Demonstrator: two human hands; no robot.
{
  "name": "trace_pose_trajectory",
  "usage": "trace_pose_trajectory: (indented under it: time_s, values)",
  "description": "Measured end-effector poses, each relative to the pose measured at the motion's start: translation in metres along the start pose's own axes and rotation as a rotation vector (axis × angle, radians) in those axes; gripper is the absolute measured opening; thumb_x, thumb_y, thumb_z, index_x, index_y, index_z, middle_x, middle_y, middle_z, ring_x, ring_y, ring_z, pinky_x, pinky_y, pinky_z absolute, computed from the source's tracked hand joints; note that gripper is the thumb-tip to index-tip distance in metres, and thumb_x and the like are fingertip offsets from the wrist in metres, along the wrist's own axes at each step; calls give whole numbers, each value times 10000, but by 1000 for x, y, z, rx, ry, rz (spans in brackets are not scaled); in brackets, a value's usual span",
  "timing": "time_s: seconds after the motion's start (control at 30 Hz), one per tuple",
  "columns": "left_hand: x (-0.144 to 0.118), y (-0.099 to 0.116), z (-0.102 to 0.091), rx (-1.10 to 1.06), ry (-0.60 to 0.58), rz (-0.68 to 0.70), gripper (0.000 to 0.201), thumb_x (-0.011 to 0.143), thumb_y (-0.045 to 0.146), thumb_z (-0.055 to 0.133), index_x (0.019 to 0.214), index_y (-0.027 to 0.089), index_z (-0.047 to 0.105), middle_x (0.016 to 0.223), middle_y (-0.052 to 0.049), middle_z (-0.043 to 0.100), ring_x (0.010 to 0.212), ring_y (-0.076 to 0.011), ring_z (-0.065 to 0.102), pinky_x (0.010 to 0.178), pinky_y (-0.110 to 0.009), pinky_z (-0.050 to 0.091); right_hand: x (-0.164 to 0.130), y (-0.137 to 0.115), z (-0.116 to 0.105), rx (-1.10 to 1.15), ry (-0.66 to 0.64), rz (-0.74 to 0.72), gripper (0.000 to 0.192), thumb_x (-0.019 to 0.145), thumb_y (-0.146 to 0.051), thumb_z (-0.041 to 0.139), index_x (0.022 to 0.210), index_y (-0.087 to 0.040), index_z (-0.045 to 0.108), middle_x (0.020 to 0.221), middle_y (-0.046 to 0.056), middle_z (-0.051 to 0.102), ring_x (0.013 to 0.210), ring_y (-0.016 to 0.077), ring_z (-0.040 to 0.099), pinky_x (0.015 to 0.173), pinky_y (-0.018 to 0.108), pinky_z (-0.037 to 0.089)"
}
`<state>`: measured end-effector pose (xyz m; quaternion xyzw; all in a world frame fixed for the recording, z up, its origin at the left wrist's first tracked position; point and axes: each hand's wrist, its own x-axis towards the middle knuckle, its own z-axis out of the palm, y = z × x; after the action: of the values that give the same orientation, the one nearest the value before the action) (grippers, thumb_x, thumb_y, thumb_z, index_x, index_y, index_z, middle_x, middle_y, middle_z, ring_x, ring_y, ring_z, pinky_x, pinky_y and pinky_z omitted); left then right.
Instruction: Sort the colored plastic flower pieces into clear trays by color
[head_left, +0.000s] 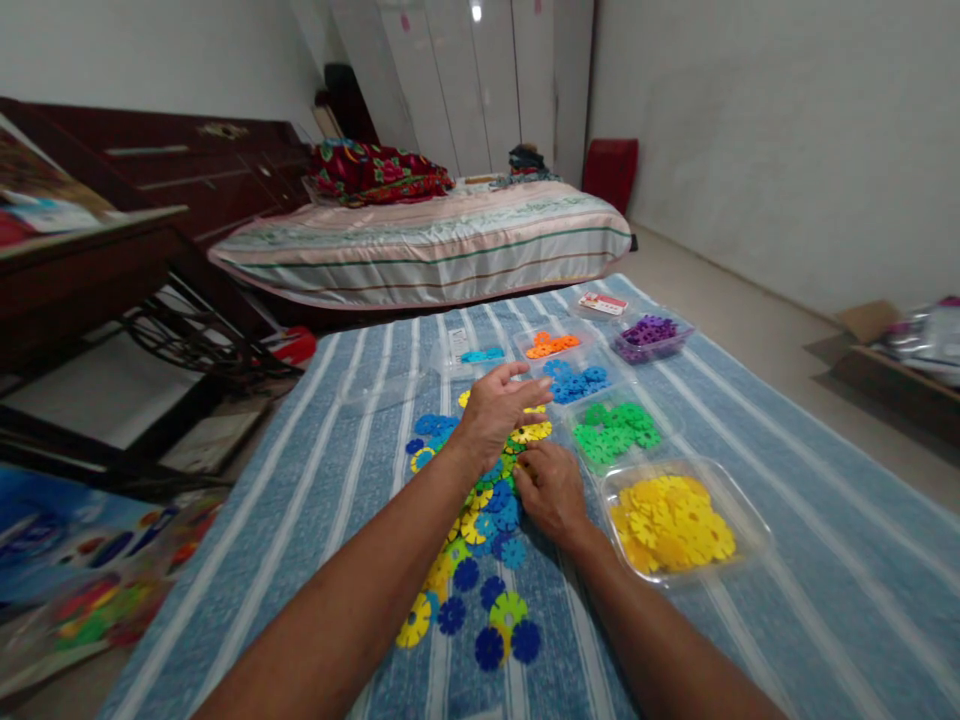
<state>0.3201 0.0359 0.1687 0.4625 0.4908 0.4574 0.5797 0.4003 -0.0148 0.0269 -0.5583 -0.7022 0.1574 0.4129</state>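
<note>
A loose heap of notched plastic discs [474, 522] in yellow, green, light blue and dark blue lies on the striped cloth. Over its far part is my left hand [491, 412], open, fingers stretched toward the right and apart. My right hand [556, 488] rests at the heap's right edge with curled fingers; whatever is between the fingertips is hidden. To the right, clear plastic tubs hold sorted discs: yellow discs [675, 525] nearest, then green discs [619, 432], blue discs [576, 382], orange discs [553, 346] and purple discs [651, 336].
Light blue discs [482, 355] sit in another clear tub at the back, beside a transparent lid [382, 390]. A card label [603, 303] lies near the far edge. Beyond stands a bed [450, 250]; a dark wooden table [90, 240] is on the left.
</note>
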Motion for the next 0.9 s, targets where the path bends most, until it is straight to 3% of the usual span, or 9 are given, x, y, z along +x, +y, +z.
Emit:
trace_pose_trajectory:
  time_s: [0.1,0.27,0.43,0.6,0.77,0.9]
  values:
    - [-2,-7,-8,76,25,-5,411,666,357,779,968,146,597,838,-58,725,709,-171,710,620,-257,553,0,-1,0,4,4,11,139,870,-246,556,881,-192,683,1016,74,679,1000,227,572,909,366,376]
    - [-19,-39,-46,376,64,-26,271,652,390,707,759,156,623,610,6,662,544,-131,634,542,-224,479,0,-3,0,-5,5,6,124,868,-245,556,871,-201,671,1013,67,676,998,223,574,897,369,379]
    - [-47,-60,-71,597,62,13,205,734,378,612,782,179,614,587,33,614,550,-135,609,558,-239,472,-1,-4,-3,-23,22,-3,135,873,-241,540,842,-207,668,982,63,670,976,221,573,891,371,391]
    - [-82,-72,-80,1001,9,302,180,858,318,518,833,193,644,760,-14,674,714,-150,632,705,-279,519,-1,-6,-5,-21,37,-8,159,871,-224,521,828,-213,673,962,65,675,959,221,572,885,366,400]
    - [-107,-92,-82,1222,-80,717,214,889,229,505,1032,161,649,1148,-133,677,1098,-240,623,954,-403,522,-2,-3,-5,-14,17,0,149,862,-233,537,848,-203,682,988,78,677,976,229,574,896,372,393]
    - [-111,-105,-88,1374,-88,784,220,873,200,534,1060,163,643,1273,-149,615,1207,-283,562,1021,-477,494,-3,-1,-5,-12,21,-8,164,868,-236,525,847,-207,684,980,72,677,967,222,569,897,363,391]
